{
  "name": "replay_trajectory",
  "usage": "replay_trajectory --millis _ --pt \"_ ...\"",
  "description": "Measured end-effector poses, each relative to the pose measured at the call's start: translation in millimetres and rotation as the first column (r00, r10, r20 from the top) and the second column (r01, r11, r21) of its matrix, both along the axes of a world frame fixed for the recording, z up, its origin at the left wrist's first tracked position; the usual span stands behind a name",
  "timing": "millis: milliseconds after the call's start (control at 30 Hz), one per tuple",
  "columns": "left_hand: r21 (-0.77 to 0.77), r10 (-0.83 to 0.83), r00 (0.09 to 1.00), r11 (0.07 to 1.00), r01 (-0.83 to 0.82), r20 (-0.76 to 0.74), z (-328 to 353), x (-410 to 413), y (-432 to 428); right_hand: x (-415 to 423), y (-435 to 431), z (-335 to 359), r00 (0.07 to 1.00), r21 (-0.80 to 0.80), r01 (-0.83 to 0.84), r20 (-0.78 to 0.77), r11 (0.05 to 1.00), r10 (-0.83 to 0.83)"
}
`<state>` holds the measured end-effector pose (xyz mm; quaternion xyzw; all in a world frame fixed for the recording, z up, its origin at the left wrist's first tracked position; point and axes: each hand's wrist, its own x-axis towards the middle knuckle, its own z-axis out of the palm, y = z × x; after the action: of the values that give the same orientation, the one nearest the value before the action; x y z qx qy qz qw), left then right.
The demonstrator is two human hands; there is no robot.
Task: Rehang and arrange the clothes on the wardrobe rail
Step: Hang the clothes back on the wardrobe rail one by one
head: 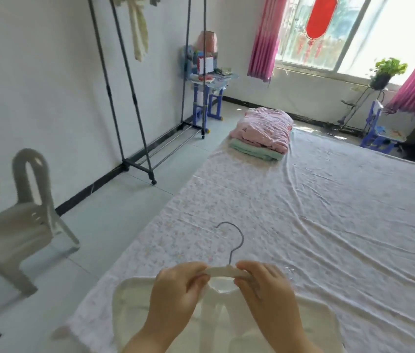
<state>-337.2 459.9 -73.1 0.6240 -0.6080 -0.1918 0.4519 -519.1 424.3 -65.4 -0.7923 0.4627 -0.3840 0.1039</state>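
Head view shows the step in hand at the near end of the bed: putting the hanger into a cream garment that lies flat on the sheet. The left hand pinches the left arm of the white hanger, and the right hand pinches the right arm. Both sets of fingers are curled tight on it, and the metal hook points away over the bed.

To do this well, I think each hanger arm should go fully under a shoulder, with the collar centred below the hook. Otherwise the garment may slide off when it is lifted.

Left of the bed, on the floor, a grey plastic chair stands near the walking path. Further along the same side is the clothes rack, well apart from the hands; its top rail is out of view. One pale garment hangs there. Beyond the rack stands a small blue desk. On the far part of the bed lies folded pink and green bedding. Behind the bed, at the right, a potted plant stands by the window. Only the chair seems likely to get in the way.
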Motion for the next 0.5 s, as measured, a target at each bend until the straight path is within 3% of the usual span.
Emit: replay_trajectory --millis 233,367,500 --pt "-0.069 0.441 0.896 0.894 -0.443 -0.047 53 78 99 99 23 37 0.919 -0.192 -0.393 -0.061 0.899 0.389" --pt "-0.107 0.671 0.741 0.735 -0.67 -0.026 67 127 176 178 63 62 0.796 -0.21 -0.603 -0.108 0.769 0.595" --pt "-0.173 0.837 0.546 0.538 -0.825 -0.001 88 167 269 268 130 83 0.615 -0.237 -0.781 -0.128 0.578 0.778"
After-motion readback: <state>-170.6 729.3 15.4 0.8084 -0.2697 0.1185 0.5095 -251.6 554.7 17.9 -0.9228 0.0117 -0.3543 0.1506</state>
